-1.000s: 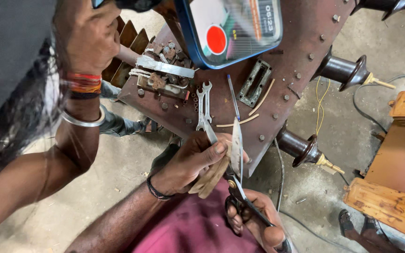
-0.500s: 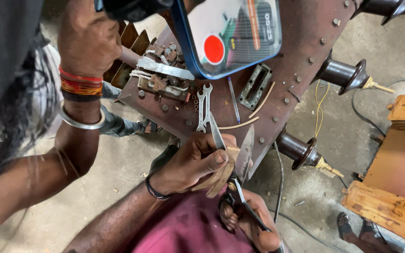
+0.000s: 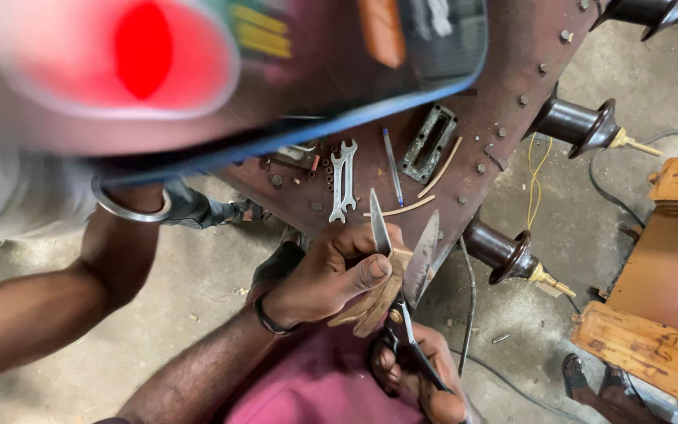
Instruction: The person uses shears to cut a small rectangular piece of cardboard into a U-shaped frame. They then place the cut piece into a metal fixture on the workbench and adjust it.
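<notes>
My left hand pinches a tan, leathery strip between thumb and fingers. The strip sits between the open blades of a pair of large scissors. My right hand grips the scissors' black handles just below, over my maroon shirt. Both hands hover at the near edge of a rust-brown metal plate. On the plate, just beyond the blades, lie two small wrenches, a pen and thin tan strips.
A co-worker's arm with a metal bangle reaches in from the left, holding a blurred blue-cased phone across the top. Dark insulators stick out of the plate's right edge. Wooden blocks and cables lie on the right.
The co-worker's phone has come much closer to the camera, now blurred and covering the top. The scissor blades have opened around the strip.
</notes>
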